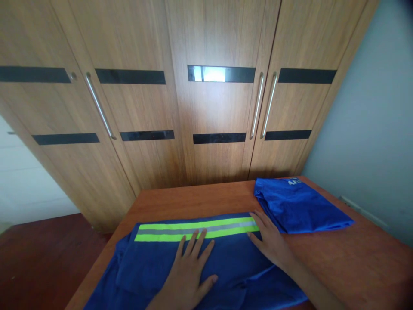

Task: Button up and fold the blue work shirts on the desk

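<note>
A dark blue garment (pixel 151 262) with a yellow-green and grey reflective band (pixel 167 231) across its far edge lies on the reddish-brown table (pixel 193 197). My left hand (pixel 190 271) rests flat on the middle of the cloth, fingers spread, fingertips at the band. At the band's right end, my right hand (pixel 271 239) lies with its fingers apart on the garment's far right corner. Part of the cloth hangs in loose folds towards the lower left, and more folds show under my right forearm.
A folded bright blue garment (pixel 297 206) with pale lettering lies at the table's back right. Behind the table stands a wooden wardrobe (pixel 213 107) with metal handles. A pale wall (pixel 371 129) is on the right.
</note>
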